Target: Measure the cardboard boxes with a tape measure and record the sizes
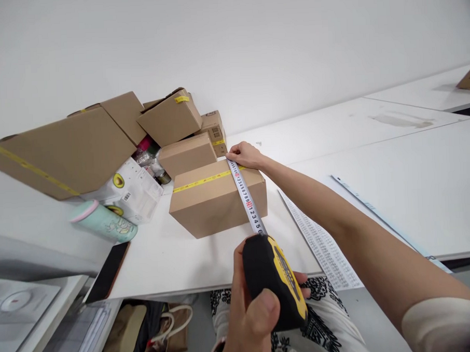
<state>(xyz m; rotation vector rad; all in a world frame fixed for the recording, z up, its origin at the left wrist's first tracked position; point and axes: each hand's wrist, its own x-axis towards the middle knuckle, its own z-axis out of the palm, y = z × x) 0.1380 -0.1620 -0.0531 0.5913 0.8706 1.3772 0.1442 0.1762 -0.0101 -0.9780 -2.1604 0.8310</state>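
A brown cardboard box (212, 200) sealed with yellow tape lies on the white table (172, 256). A white measuring tape blade (245, 197) runs across its top from far edge to near edge. My right hand (245, 155) pinches the blade's end against the box's far top edge. My left hand (248, 310) is wrapped round the black and yellow tape measure case (276, 280), held just off the table's near edge.
Several more cardboard boxes (170, 119) are piled against the wall behind, with a large flat one (62, 152) at the left. A mint tumbler (104, 222), a white packet (136, 193) and a dark phone (109, 272) lie at the left. A printed sheet (323, 245) lies at the right.
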